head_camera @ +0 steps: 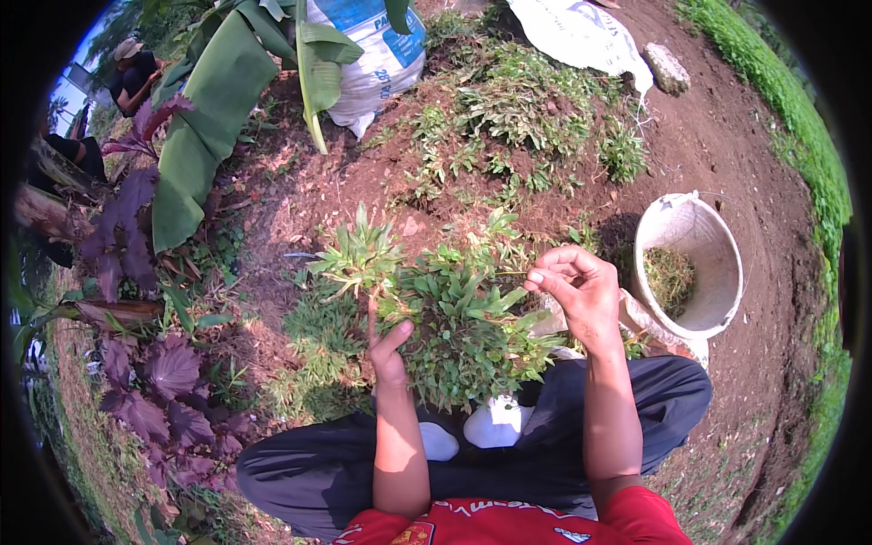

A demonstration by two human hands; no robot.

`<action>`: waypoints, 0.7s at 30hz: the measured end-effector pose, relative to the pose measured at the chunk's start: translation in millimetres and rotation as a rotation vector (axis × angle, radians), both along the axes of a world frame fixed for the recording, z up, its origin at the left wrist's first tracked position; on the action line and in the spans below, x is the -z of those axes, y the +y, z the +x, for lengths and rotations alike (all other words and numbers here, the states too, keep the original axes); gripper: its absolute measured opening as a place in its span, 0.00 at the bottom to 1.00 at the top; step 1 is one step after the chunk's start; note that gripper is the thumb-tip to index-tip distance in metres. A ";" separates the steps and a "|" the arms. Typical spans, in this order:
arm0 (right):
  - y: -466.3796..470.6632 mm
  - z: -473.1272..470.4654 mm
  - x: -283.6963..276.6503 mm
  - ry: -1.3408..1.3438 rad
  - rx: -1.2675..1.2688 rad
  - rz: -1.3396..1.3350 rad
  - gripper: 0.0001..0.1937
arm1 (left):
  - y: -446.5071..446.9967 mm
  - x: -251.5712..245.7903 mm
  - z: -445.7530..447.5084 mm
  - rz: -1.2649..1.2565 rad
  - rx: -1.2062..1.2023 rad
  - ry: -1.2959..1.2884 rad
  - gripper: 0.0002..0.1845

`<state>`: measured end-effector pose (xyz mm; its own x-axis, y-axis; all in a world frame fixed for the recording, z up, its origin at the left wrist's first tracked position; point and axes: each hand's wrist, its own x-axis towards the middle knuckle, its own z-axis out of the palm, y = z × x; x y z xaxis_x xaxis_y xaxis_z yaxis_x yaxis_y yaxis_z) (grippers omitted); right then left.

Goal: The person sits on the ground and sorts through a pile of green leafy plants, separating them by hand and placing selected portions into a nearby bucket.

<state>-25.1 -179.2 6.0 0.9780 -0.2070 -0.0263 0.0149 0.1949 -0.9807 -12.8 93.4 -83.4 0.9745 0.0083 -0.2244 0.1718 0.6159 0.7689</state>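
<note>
A dense clump of low leafy plants [456, 334] sits in front of my shoes. My left hand [390, 354] is at the clump's left edge, its thumb against the leaves and the index finger stretched up beside a paler leafy tuft [361, 255]. The other fingers of that hand are hidden under the foliage. To the right of the clump, my right hand [579, 293] pinches a thin stem [509, 273] between thumb and forefinger. The stem reaches left towards the leaves.
A white bucket [729, 272] holding pulled grass [664, 279] stands at the right. Beyond lies a heap of uprooted plants [524, 102], between a filled white-and-blue sack [375, 75] and a white sack [572, 30]. Purple-leaved plants [163, 388], a banana leaf [211, 109] and a person [129, 75] are left.
</note>
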 end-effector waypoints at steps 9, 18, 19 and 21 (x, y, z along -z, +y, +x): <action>-39.3 -5.5 1.5 -0.037 0.124 -0.119 0.11 | -1.8 2.3 3.2 -0.015 -0.006 -0.051 0.46; -143.9 -38.2 15.4 0.182 0.829 -0.983 0.11 | -19.1 -16.3 -0.3 0.090 -0.110 0.070 0.46; -151.8 -42.2 21.1 0.258 0.897 -1.131 0.12 | -21.2 -17.9 0.2 0.097 -0.133 0.074 0.46; -162.5 -47.5 30.1 0.318 0.909 -1.139 0.14 | -23.2 -20.3 1.6 0.053 -0.105 0.048 0.45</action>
<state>-72.7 -341.7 -24.1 0.4911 -0.7825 0.3829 -0.5302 -0.6172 -0.5813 -11.2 70.1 -63.1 0.9556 0.1228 -0.2677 0.1462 0.5913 0.7931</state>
